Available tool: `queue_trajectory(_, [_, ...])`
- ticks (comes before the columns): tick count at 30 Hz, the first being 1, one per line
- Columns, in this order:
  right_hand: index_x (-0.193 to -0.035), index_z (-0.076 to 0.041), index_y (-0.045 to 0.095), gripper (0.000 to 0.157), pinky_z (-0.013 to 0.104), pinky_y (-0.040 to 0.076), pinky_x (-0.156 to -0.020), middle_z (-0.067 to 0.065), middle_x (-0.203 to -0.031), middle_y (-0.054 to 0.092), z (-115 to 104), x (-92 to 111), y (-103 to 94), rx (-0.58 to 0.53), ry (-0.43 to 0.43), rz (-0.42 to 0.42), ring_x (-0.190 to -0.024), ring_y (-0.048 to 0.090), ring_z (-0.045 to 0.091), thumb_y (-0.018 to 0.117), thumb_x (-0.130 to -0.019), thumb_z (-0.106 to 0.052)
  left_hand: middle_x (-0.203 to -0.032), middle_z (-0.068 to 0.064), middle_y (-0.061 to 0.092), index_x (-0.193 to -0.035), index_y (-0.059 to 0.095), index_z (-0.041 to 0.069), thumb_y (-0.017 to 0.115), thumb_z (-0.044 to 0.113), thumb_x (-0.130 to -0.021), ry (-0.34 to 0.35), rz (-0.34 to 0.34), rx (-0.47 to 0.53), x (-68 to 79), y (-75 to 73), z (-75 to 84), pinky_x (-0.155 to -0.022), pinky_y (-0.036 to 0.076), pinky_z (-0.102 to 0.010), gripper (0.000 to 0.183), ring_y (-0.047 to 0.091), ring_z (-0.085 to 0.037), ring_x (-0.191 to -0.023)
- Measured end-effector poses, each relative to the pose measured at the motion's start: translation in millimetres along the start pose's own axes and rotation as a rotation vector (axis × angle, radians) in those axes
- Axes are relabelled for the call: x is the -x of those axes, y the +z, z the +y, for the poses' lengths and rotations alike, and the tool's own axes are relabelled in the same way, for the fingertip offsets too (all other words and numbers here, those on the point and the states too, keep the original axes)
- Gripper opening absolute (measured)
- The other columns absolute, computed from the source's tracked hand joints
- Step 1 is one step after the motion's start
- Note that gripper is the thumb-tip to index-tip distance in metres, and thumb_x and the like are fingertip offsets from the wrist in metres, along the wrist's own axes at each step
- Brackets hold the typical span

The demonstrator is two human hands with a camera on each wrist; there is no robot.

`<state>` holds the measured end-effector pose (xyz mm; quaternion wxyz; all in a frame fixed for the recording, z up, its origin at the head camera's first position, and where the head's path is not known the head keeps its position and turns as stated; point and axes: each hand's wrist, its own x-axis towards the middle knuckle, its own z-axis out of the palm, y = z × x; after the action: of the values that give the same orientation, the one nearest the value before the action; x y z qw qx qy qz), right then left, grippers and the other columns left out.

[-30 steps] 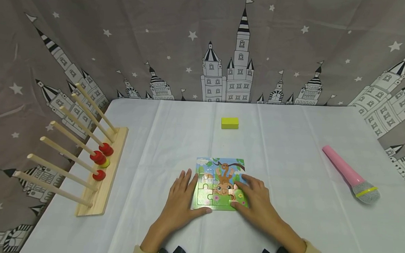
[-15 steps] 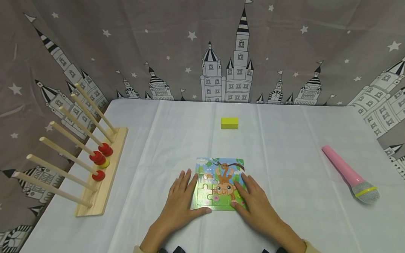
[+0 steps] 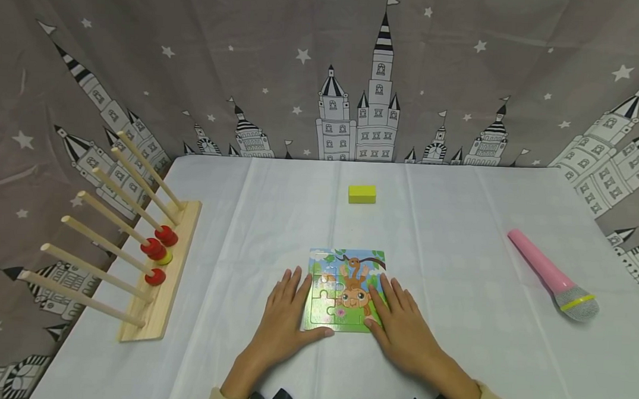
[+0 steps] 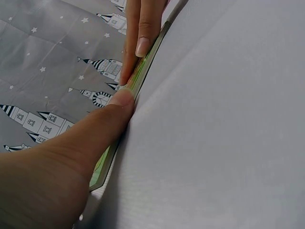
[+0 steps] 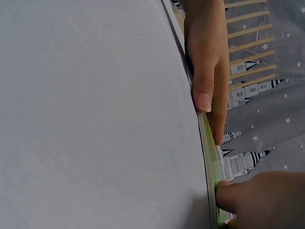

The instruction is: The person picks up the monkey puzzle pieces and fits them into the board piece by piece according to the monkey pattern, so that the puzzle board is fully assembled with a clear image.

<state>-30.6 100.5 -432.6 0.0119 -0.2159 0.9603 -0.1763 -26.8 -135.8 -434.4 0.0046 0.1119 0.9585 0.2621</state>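
Observation:
A square jigsaw puzzle (image 3: 342, 287) with a monkey hanging upside down lies flat on the white-covered table, its pieces fitted together. My left hand (image 3: 282, 323) rests along its left side, fingers straight, thumb reaching the near edge. On the right side my right hand (image 3: 412, 337) lies with extended fingers over the puzzle's right part, covering the lower right corner. The left wrist view shows the puzzle's thin rim (image 4: 139, 78) under the thumb. In the right wrist view the right thumb touches the puzzle edge (image 5: 209, 143), opposite the left hand (image 5: 207, 57).
To the left stands a wooden peg rack (image 3: 180, 265) with several rods and a few red and yellow beads. A yellow block (image 3: 362, 194) sits behind the puzzle. A pink toy microphone (image 3: 544, 263) lies at the right. A grey castle-print curtain (image 3: 197, 51) hangs behind.
My right hand's fingers have straightened and drawn together over the puzzle's right side, covering more of its lower right corner. The left hand and the puzzle have stayed in place.

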Motion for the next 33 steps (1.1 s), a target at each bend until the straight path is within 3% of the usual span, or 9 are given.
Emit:
queue_trajectory(7, [-0.138,-0.007,0.038,0.055,0.053,0.021,-0.109,0.018,-0.149,0.021,-1,1,-0.4,0.041,0.002,-0.003,-0.138,0.018,0.036,0.045,-0.093,-0.038,-0.151,-0.015,0.017,-0.142,0.028,0.007,0.066,0.063,-0.067,-0.003,-0.001,-0.001,0.1,-0.2,0.1,-0.113,0.011,-0.048,0.101,0.008,-0.031,-0.141])
queue_trajectory(21, [-0.137,-0.008,0.041,0.054,0.056,0.017,-0.108,0.017,-0.148,0.026,-2,1,-3.8,-0.034,0.027,0.037,-0.137,0.022,0.036,0.049,-0.091,-0.036,-0.151,-0.015,0.017,-0.142,0.029,0.007,0.065,0.063,-0.067,0.002,0.005,0.001,0.0,1.4,-1.1,-0.112,0.012,-0.049,0.101,0.008,-0.031,-0.141])
queue_trajectory(28, [-0.137,-0.006,0.04,0.057,0.055,0.015,-0.109,0.014,-0.148,0.028,2,-5,-17.7,-0.046,0.06,0.104,-0.137,0.024,0.034,0.052,-0.089,-0.035,-0.151,-0.017,0.016,-0.143,0.026,0.007,0.058,0.059,-0.077,0.015,-0.013,0.0,-0.3,-3.4,-1.1,-0.112,0.012,-0.051,0.09,0.007,-0.034,-0.141])
queue_trajectory(33, [-0.137,-0.005,0.039,0.058,0.056,0.017,-0.108,0.017,-0.147,0.029,10,-13,-28.8,-0.013,0.086,0.169,-0.136,0.024,0.036,0.055,-0.088,-0.032,-0.151,-0.016,0.016,-0.144,0.024,0.007,0.053,0.05,-0.085,0.057,0.015,-0.028,-13.8,-15.7,5.4,-0.111,0.012,-0.053,0.079,0.007,-0.036,-0.14])
